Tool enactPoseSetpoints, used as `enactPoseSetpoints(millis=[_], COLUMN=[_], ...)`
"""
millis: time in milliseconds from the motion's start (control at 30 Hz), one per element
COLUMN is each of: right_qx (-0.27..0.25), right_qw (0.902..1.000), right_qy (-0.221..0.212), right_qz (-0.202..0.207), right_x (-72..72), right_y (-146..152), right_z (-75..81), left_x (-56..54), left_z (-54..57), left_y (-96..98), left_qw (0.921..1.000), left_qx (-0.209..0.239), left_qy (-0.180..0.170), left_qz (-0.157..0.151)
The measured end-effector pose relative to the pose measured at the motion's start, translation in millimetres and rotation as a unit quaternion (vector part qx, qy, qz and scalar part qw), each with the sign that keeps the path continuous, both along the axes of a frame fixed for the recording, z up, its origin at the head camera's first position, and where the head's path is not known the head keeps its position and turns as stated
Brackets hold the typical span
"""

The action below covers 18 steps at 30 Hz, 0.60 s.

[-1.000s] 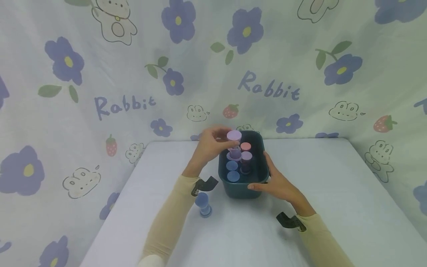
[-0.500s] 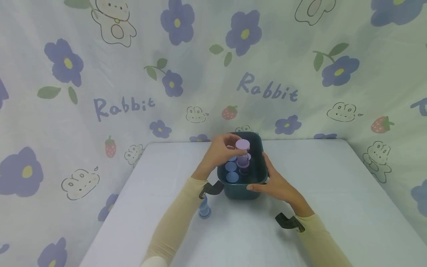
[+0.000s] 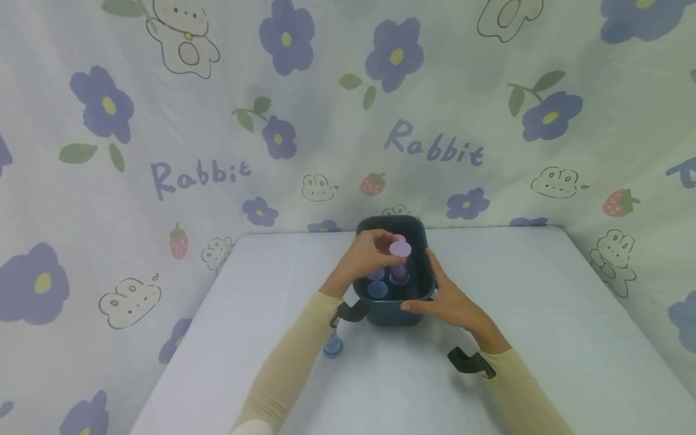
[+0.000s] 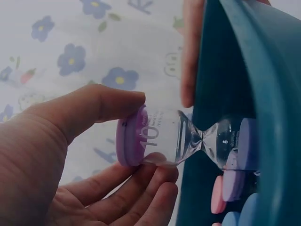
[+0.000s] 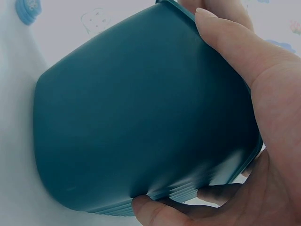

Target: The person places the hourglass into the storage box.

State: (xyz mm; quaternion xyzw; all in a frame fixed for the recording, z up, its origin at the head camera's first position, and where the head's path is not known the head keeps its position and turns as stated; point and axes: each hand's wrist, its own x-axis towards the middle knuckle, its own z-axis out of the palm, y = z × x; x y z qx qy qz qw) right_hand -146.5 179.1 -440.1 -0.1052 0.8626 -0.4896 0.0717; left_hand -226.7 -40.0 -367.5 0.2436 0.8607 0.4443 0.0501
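Note:
My left hand (image 3: pixel 365 258) pinches a purple-capped hourglass (image 4: pixel 157 134) by its top cap, thumb on one side and fingers on the other. The glass is clear and printed with a 10. Its lower end reaches down into a dark teal bin (image 3: pixel 394 313), among other capped hourglasses. My right hand (image 3: pixel 452 301) grips the bin's near right corner; the thumb lies at the front rim and the fingers spread along the side wall (image 5: pixel 117 108). Inside the bin, a blue cap (image 3: pixel 377 290) and a pink cap (image 4: pixel 217 195) show, while my left hand hides several others.
A blue hourglass (image 3: pixel 333 346) stands on the white table (image 3: pixel 489 260), left of the bin and partly behind my left wrist in the head view. A patterned cloth (image 3: pixel 326 121) hangs behind the table's far edge, close behind the bin.
My left hand has carried the purple-capped hourglass from the bin's left side rightward, nearer to me, and lower into the bin. The right hand keeps its grip on the bin.

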Motion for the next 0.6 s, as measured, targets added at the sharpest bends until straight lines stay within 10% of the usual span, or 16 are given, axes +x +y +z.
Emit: enactPoseSetpoints(millis=[600], right_qx=[-0.012], right_qw=[0.9999], right_qy=[0.001], right_qz=[0.005], right_x=[0.5], right_y=[1.5], right_z=[0.3], left_x=[0.4], left_z=[-11.7], left_y=[5.3], left_qw=[0.9976], left_qx=[-0.069], left_qy=[-0.005], left_qz=[0.001])
